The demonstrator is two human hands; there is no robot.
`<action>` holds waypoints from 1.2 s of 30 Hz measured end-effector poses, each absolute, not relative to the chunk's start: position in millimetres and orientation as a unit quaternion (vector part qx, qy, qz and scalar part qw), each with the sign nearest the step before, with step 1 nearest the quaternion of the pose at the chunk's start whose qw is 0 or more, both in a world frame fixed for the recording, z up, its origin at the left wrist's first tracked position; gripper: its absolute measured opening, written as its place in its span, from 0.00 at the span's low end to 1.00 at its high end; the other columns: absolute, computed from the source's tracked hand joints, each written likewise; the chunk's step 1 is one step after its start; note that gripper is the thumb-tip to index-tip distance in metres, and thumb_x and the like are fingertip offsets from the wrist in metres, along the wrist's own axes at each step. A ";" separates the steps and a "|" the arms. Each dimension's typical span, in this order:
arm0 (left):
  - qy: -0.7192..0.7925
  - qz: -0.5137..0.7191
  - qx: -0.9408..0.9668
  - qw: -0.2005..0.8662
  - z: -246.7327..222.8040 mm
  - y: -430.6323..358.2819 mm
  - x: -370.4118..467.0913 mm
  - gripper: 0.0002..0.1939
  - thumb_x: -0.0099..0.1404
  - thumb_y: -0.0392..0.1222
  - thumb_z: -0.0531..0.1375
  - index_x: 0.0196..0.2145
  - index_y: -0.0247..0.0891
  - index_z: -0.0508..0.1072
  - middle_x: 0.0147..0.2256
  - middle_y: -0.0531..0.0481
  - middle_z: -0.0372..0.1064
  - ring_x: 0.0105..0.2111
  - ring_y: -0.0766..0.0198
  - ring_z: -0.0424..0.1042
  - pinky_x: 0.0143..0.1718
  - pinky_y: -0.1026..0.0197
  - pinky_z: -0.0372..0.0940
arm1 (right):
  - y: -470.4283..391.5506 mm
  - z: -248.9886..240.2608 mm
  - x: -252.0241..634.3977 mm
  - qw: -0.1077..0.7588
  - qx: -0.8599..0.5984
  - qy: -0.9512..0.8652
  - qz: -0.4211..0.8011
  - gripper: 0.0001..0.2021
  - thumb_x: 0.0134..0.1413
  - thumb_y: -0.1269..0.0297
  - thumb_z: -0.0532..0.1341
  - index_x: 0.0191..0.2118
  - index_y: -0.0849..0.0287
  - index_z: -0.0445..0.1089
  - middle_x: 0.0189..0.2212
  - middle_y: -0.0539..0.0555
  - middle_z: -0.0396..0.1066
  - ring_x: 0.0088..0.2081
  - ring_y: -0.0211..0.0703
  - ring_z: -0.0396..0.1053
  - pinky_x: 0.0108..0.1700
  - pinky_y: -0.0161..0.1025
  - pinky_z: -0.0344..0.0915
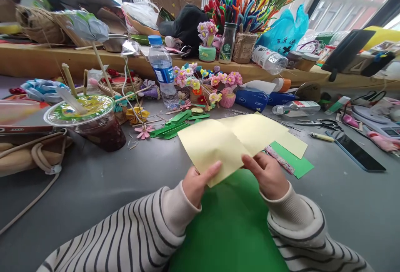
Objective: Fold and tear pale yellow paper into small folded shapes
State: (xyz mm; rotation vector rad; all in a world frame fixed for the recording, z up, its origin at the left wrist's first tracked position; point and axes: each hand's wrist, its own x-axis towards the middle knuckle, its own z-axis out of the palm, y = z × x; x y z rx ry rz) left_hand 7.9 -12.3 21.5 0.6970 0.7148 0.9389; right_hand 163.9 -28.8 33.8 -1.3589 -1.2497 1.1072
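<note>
A: So, what do the two hands have?

B: A pale yellow sheet of paper [228, 140]. The left hand [196, 182] pinches its near corner, thumb on top. The right hand [267, 176] pinches the near edge a bit to the side. Both hands are closed on the paper, close to each other but not touching.

A: Where is the paper?

B: It is just above the grey tabletop [78, 188], right in front of the person. The near part is lifted. The far part seems to lie down on the tabletop. I think it is folded or two layers, but I cannot tell for sure.

A: What is under it?

B: A big green sheet [231, 222] lies between the striped sleeves. A smaller green piece [296, 161] peeks out to the right, with a thin patterned strip [279, 159] beside it.

A: Is the paper heavy?

B: No, I think it is very light and thin. It bends easily and can crease or tear if pulled hard. Holding it at the edges and corners with fingertips looks best.

A: What else is near?

B: A plastic cup with a dark drink [93, 124] stands to the left. A water bottle [162, 70] stands further back. Scissors [321, 123] and a dark phone [358, 151] lie on the right. Little craft flowers [203, 82] sit behind the paper.
</note>
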 end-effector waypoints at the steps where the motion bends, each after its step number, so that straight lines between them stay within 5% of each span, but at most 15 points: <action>1: 0.316 0.418 0.335 0.783 21.0 -17.1 8.6 0.18 0.49 0.40 0.61 0.39 0.32 0.69 0.40 0.43 0.68 0.43 0.53 0.65 0.45 0.55 0.60 | -28.5 35.6 163.0 0.482 -0.585 -0.497 0.422 0.15 0.42 0.54 0.58 0.33 0.61 0.68 0.33 0.56 0.71 0.38 0.48 0.67 0.38 0.41 0.65; 10: 0.433 0.353 0.257 0.789 24.6 -5.2 -23.4 0.11 0.51 0.41 0.58 0.33 0.33 0.70 0.33 0.47 0.71 0.33 0.62 0.70 0.34 0.65 0.66 | -37.0 54.4 181.0 0.512 -0.545 -0.491 0.446 0.11 0.40 0.60 0.60 0.33 0.58 0.69 0.32 0.53 0.72 0.35 0.45 0.68 0.36 0.37 0.66; 14: 0.493 0.368 0.255 0.746 27.4 6.4 -40.6 0.07 0.50 0.35 0.59 0.30 0.34 0.69 0.26 0.51 0.72 0.25 0.68 0.71 0.25 0.71 0.67 | -38.5 54.3 193.6 0.481 -0.537 -0.503 0.477 0.10 0.39 0.58 0.60 0.28 0.59 0.70 0.18 0.51 0.70 0.23 0.42 0.68 0.23 0.35 0.65; 17: 0.518 0.348 0.305 0.720 29.1 8.6 -53.5 0.11 0.46 0.32 0.62 0.30 0.33 0.67 0.23 0.52 0.71 0.20 0.69 0.71 0.22 0.72 0.67 | -32.1 43.2 205.0 0.409 -0.552 -0.490 0.537 0.10 0.37 0.58 0.61 0.20 0.60 0.65 0.11 0.47 0.63 0.12 0.32 0.58 0.12 0.30 0.56; 20: 0.528 0.303 0.381 0.696 30.6 6.7 -64.3 0.23 0.42 0.33 0.64 0.38 0.34 0.63 0.20 0.52 0.71 0.20 0.66 0.71 0.19 0.72 0.66 | -27.8 29.4 210.5 0.382 -0.582 -0.466 0.546 0.11 0.35 0.60 0.62 0.28 0.59 0.65 0.11 0.44 0.62 0.10 0.30 0.56 0.10 0.28 0.50; 26: 0.547 0.228 0.476 0.650 31.9 2.1 -75.5 0.36 0.45 0.42 0.63 0.48 0.30 0.51 0.18 0.47 0.71 0.19 0.61 0.71 0.17 0.68 0.65 | -34.8 25.1 214.4 0.355 -0.534 -0.619 0.453 0.06 0.42 0.65 0.56 0.26 0.57 0.70 0.10 0.47 0.60 0.11 0.33 0.56 0.13 0.32 0.53; 32: 0.549 0.282 0.549 0.564 34.5 15.1 -87.4 0.30 0.47 0.47 0.60 0.46 0.33 0.56 0.16 0.52 0.68 0.13 0.64 0.67 0.11 0.69 0.60 | -35.0 41.3 217.4 0.307 -0.464 -0.795 0.241 0.19 0.42 0.72 0.49 0.38 0.48 0.69 0.25 0.49 0.71 0.27 0.40 0.67 0.30 0.38 0.64; 36: 0.535 0.389 0.629 0.408 49.4 27.5 -89.0 0.24 0.49 0.45 0.58 0.43 0.35 0.60 0.26 0.49 0.69 0.23 0.63 0.70 0.25 0.63 0.66 | -29.7 39.7 212.6 0.284 -0.477 -0.802 0.220 0.20 0.42 0.74 0.48 0.39 0.49 0.69 0.29 0.50 0.71 0.30 0.38 0.68 0.31 0.36 0.64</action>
